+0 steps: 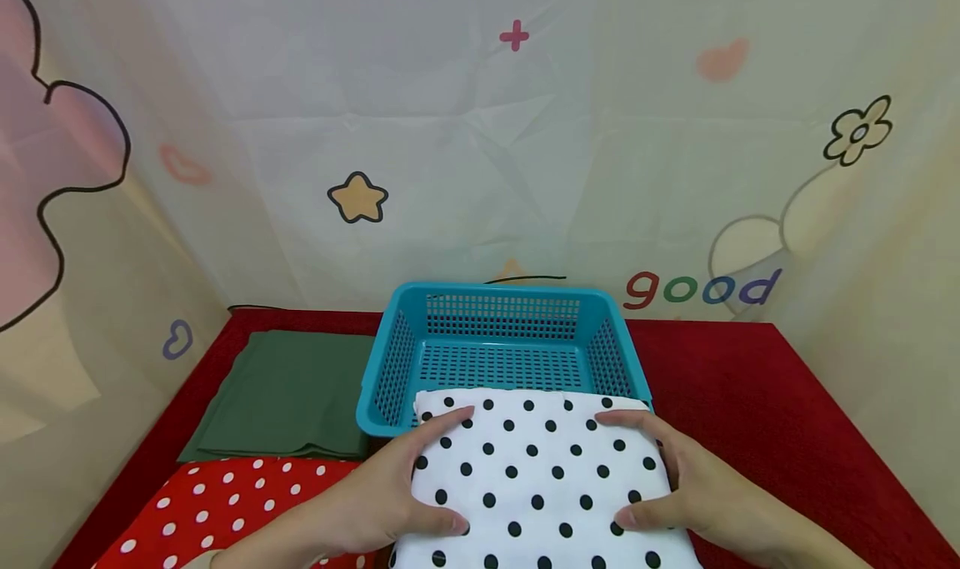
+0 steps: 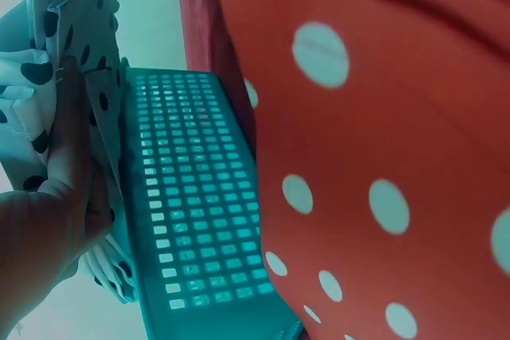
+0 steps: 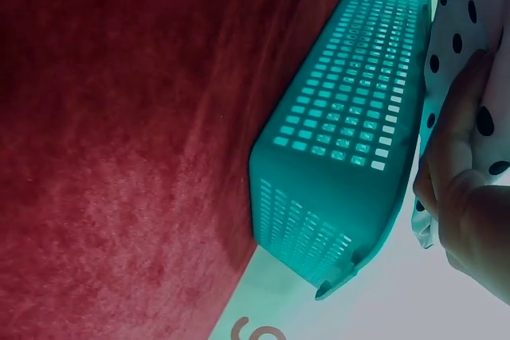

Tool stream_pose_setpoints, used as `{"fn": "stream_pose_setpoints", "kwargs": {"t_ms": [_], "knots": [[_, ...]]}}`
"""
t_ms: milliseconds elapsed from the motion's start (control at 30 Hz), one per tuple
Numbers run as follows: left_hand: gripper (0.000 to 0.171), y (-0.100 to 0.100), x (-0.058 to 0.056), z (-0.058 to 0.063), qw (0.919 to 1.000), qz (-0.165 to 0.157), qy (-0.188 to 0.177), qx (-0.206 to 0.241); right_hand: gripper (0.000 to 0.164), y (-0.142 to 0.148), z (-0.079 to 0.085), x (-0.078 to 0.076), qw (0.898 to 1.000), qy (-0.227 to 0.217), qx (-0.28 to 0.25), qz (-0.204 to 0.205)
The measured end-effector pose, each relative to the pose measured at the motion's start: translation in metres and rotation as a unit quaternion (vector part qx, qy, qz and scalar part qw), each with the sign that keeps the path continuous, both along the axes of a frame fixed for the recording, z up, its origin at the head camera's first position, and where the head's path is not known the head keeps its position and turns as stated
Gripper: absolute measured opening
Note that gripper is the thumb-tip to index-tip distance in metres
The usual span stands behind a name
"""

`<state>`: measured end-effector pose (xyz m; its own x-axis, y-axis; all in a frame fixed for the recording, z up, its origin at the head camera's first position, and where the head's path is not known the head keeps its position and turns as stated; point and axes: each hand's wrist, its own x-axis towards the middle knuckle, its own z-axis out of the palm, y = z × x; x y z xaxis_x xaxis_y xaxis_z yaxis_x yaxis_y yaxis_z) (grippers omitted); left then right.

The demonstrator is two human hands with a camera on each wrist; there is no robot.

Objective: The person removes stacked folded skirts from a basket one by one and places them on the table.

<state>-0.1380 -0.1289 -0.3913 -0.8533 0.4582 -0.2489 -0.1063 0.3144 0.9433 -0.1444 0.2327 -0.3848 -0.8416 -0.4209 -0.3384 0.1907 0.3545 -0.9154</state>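
A folded white cloth with black dots [image 1: 536, 487] is held in front of me, over the near edge of the blue plastic basket [image 1: 498, 365]. My left hand [image 1: 397, 492] grips its left side, thumb and index finger showing on top. On the right side my right hand [image 1: 678, 479] grips it in a like way. Several fingers of each hand are hidden by the cloth in the head view. In the left wrist view, folded layers of the cloth [image 2: 84, 29] show above the basket's rim. The basket's visible floor bears nothing.
A folded green cloth [image 1: 292, 394] lies left of the basket, and a red cloth with white dots [image 1: 232, 502] lies nearer me. Dark red fabric [image 1: 750, 419] covers the table. Behind it hangs a pale printed curtain [image 1: 465, 161].
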Motion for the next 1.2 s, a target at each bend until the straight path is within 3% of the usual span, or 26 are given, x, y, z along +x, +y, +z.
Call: {"fn": "stream_pose_setpoints", "kwargs": {"t_ms": [167, 367, 533, 600, 700, 800, 867, 933, 1033, 1200], "knots": [[0.1, 0.005, 0.009, -0.001, 1.0, 0.001, -0.001, -0.003, 0.102, 0.003, -0.002, 0.009, 1.0, 0.009, 0.006, 0.002], [0.105, 0.009, 0.019, -0.008, 0.9992, 0.002, 0.007, -0.04, 0.099, 0.008, -0.007, 0.017, 1.0, -0.004, 0.011, 0.01], [0.103, 0.011, 0.028, -0.015, 0.9989, -0.033, 0.031, -0.01, 0.101, 0.013, -0.01, 0.023, 0.998, -0.021, 0.058, 0.004], [0.103, 0.011, 0.03, -0.024, 0.9986, -0.046, 0.025, 0.006, 0.103, 0.015, -0.013, 0.025, 0.997, -0.022, 0.078, 0.005], [0.105, 0.012, 0.03, -0.047, 0.9983, -0.054, -0.007, 0.02, 0.104, 0.016, -0.02, 0.028, 0.996, -0.018, 0.091, 0.007], [0.107, 0.011, 0.023, -0.072, 0.9975, -0.061, -0.029, 0.019, 0.103, 0.013, -0.031, 0.026, 0.997, -0.02, 0.077, 0.014], [0.107, 0.012, 0.018, -0.078, 0.9976, -0.066, -0.023, 0.005, 0.102, 0.011, -0.036, 0.024, 0.997, -0.023, 0.067, 0.019], [0.106, 0.015, 0.015, -0.076, 0.9977, -0.066, -0.008, -0.017, 0.103, 0.009, -0.039, 0.021, 0.996, -0.018, 0.083, 0.018], [0.105, 0.021, 0.014, -0.063, 0.997, -0.059, 0.005, -0.049, 0.105, 0.007, -0.041, 0.017, 0.992, -0.009, 0.121, 0.013], [0.105, 0.027, 0.014, -0.056, 0.9952, -0.04, -0.02, -0.087, 0.11, -0.001, -0.047, 0.012, 0.985, -0.009, 0.17, -0.008]]}}
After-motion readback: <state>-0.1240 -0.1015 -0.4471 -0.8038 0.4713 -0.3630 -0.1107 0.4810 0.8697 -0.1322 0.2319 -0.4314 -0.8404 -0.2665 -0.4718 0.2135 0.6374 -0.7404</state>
